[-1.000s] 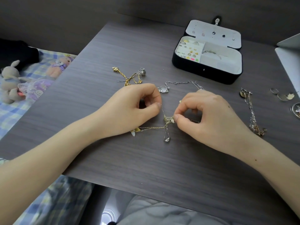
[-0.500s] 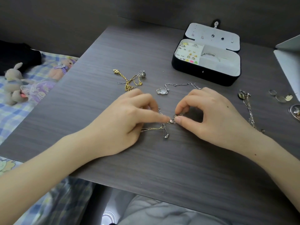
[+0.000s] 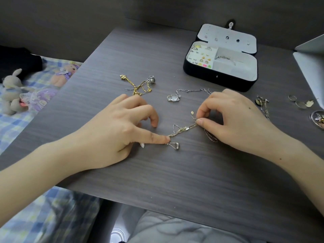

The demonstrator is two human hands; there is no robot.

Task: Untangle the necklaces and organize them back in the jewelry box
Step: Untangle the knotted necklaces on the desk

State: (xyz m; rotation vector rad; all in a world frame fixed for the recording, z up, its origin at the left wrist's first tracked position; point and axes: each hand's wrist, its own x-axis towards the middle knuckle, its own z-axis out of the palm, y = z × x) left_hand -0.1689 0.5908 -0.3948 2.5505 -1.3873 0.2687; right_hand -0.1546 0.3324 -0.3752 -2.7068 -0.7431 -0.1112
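Observation:
A tangle of thin gold and silver necklaces (image 3: 183, 129) lies stretched across the dark wooden table (image 3: 175, 181). My left hand (image 3: 121, 132) presses its straight thumb on the tangle's left end, other fingers curled above the table. My right hand (image 3: 235, 120) pinches the right end between thumb and forefinger. A silver teardrop pendant (image 3: 176, 146) hangs off the chain near my left thumb. The open black jewelry box (image 3: 219, 81) stands at the back right, with rings and studs inside.
A gold and silver knot (image 3: 139, 85) lies behind my left hand. A silver chain with a clear pendant (image 3: 173, 98) sits between my hands. Another chain (image 3: 263, 106), rings (image 3: 298, 102) and a small dish (image 3: 318, 118) lie right, beside a laptop (image 3: 310, 71). Plush toys (image 3: 13, 95) sit far left.
My hands have drawn apart, pulling the tangle out into a taut line. My right hand moved right and back. My left thumb now pins the left end.

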